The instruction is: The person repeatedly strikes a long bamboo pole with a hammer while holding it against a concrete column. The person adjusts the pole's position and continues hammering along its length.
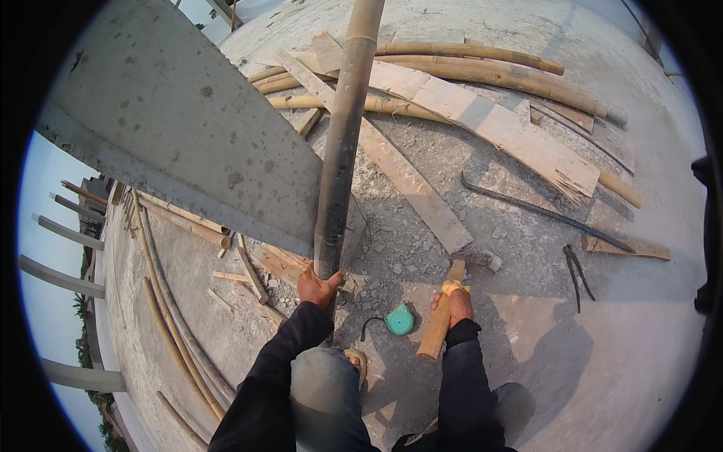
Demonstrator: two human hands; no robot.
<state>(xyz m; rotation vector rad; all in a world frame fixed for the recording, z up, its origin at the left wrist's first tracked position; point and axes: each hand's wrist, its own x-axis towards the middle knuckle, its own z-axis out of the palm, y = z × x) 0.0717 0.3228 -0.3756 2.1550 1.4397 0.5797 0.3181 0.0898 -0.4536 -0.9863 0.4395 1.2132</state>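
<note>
My left hand [319, 287] is closed round the lower part of an upright bamboo pole [343, 151], which is darkened along its length and stands against a grey concrete column [203, 143]. In my right hand [460, 306] is a hammer [434, 339], gripped by its thick wooden handle. Its metal head [482, 261] is close to the floor, beside the end of a narrow plank [410, 177]. Between my hands, a teal tape measure [400, 320] with a black strap lies on the concrete. The pole's foot is partly hidden by my left hand and knee.
Bamboo poles [497, 71] and a wide splintered board [489, 120] lie across the far side. A bent steel bar [542, 214], a wood piece [629, 248] and pincers [576, 275] are at right. Long poles [173, 316] and wood scraps [252, 275] lie left amid rubble.
</note>
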